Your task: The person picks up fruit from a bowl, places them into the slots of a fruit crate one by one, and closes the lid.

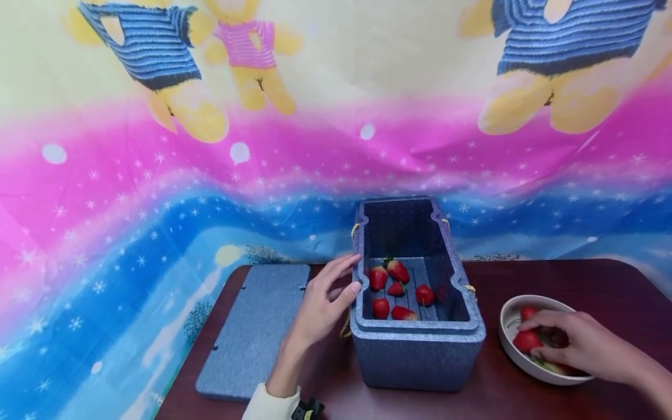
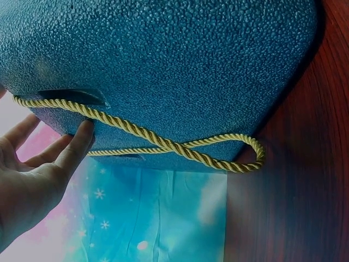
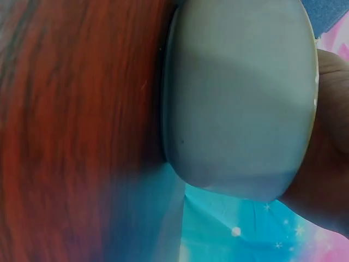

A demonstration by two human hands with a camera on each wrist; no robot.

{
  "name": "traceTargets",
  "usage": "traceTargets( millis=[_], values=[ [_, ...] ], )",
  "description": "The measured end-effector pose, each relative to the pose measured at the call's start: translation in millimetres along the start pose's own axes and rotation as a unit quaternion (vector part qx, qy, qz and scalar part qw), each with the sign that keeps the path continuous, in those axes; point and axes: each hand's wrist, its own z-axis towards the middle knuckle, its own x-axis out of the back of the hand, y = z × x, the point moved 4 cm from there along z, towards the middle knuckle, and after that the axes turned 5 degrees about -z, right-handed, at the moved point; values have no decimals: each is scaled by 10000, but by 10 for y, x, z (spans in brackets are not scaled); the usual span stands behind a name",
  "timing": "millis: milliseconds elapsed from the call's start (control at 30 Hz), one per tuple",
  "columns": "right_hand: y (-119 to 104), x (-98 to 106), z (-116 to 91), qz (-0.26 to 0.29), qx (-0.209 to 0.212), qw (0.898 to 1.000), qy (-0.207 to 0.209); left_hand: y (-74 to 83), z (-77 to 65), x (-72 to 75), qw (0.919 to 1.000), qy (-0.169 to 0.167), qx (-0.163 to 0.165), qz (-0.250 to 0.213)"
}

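Note:
A grey foam box (image 1: 417, 361) stands lidless on the table, with several red strawberries (image 1: 398, 271) on its floor. My left hand (image 1: 322, 303) rests its fingers against the box's left wall; in the left wrist view the fingertips (image 2: 83, 131) touch the textured side beside a gold twisted cord (image 2: 131, 126). To the right, a white bowl (image 1: 509, 350) holds more strawberries. My right hand (image 1: 583, 344) reaches into it, thumb and fingers pinching a strawberry (image 1: 527, 342). The right wrist view shows mainly the bowl's outer wall (image 3: 240, 103), which hides the fingertips.
A flat grey lid (image 1: 257, 332) lies on the table left of the box. The dark reddish-brown table (image 1: 572, 280) backs onto a printed cloth (image 1: 315, 151) with bears and snowflakes, which hangs just behind the box.

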Motion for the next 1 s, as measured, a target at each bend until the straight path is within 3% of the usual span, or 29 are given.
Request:
traceTargets(
  millis=[200,533,1000],
  values=[
    [-28,80,-25,-309,-41,9987,392,6,-2,3,10000,-22,-39,3],
    [-32,130,-27,-775,-616,9940,468,2,3,5,9999,-18,-102,-69],
    [-110,275,-45,-1150,-367,9864,1113,1,7,5,9999,-49,-95,-91]
  ],
)
